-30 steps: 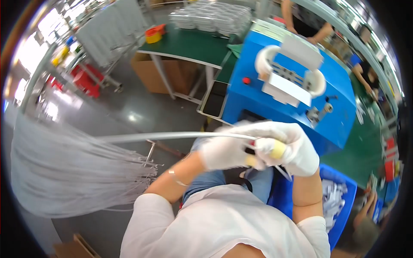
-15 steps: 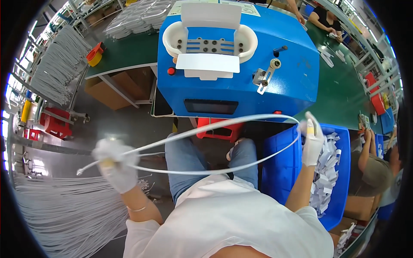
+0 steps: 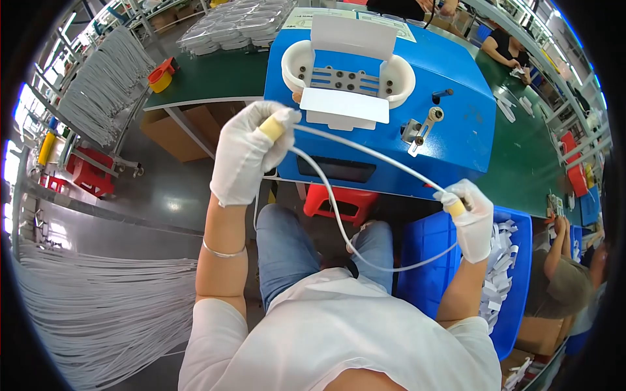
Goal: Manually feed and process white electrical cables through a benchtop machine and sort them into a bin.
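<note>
A green table [image 3: 518,153] runs along the right side and carries a blue machine [image 3: 453,78], on which a white fixture [image 3: 404,81] and a folded white card [image 3: 352,39] are located. A second green surface at left bears stacked clear trays [image 3: 238,27] and a red-and-yellow dispenser [image 3: 160,75]. A bundle of white strands [image 3: 107,313] occupies the lower left above a grey floor [image 3: 173,192]; a red stool [image 3: 339,203] is located below the machine. The white cable [image 3: 375,153] spans the space in front of the machine: one length runs nearly straight between the gloved left hand [image 3: 253,153] and right hand [image 3: 468,218], and a second hangs in a loop over the lap. Both grips are clenched on the cable, fingers bent. The fingers conceal the held sections; whether the loop touches the clothing cannot be determined. The left hand covers part of the machine's left edge, and the dark picture rim cuts off the bundle. Co-workers at upper right are partly cropped. Open air separates the hands. The machine's front edge bounds this space on the far side; a blue bin [image 3: 424,254] of white pieces [image 3: 497,274] adjoins the right forearm.
</note>
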The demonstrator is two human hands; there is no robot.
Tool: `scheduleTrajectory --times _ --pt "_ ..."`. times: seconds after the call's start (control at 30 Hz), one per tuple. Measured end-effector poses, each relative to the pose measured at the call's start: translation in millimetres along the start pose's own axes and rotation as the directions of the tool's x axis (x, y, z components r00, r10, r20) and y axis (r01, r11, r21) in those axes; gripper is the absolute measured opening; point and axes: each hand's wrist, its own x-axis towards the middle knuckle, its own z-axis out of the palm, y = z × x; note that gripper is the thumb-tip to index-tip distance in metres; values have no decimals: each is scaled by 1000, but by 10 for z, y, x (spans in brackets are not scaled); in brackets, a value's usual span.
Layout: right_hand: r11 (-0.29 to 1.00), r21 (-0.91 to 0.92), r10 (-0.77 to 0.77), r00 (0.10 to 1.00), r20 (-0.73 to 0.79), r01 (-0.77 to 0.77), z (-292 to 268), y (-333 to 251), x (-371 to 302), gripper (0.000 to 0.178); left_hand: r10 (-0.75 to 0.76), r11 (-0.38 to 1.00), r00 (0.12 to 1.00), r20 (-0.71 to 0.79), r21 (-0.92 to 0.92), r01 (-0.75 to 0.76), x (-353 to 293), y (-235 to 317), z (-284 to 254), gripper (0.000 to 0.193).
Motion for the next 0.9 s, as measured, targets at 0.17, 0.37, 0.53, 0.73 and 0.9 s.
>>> scheduleTrajectory --times 0.17,0.37,0.53,0.73,0.9 --pt "985 -55 -171 978 -118 166 45 -134 166 6 16 999 1000 -19 42 -15 172 79 -48 15" --pt "976 -119 -201 964 -175 182 -6 -191 326 2 176 983 974 -145 81 -166 346 42 55 12" --pt "981 -136 -159 975 -153 138 -203 -178 366 2 90 991 973 -212 119 -66 285 67 221 10" --pt "971 -172 -203 950 -239 165 -531 -95 752 9 444 817 883 -150 473 -330 229 -57 43 8" --pt "932 -302 -260 949 -178 199 -601 162 1325 15 411 820 895 -170 497 -282 226 -16 -103 19"
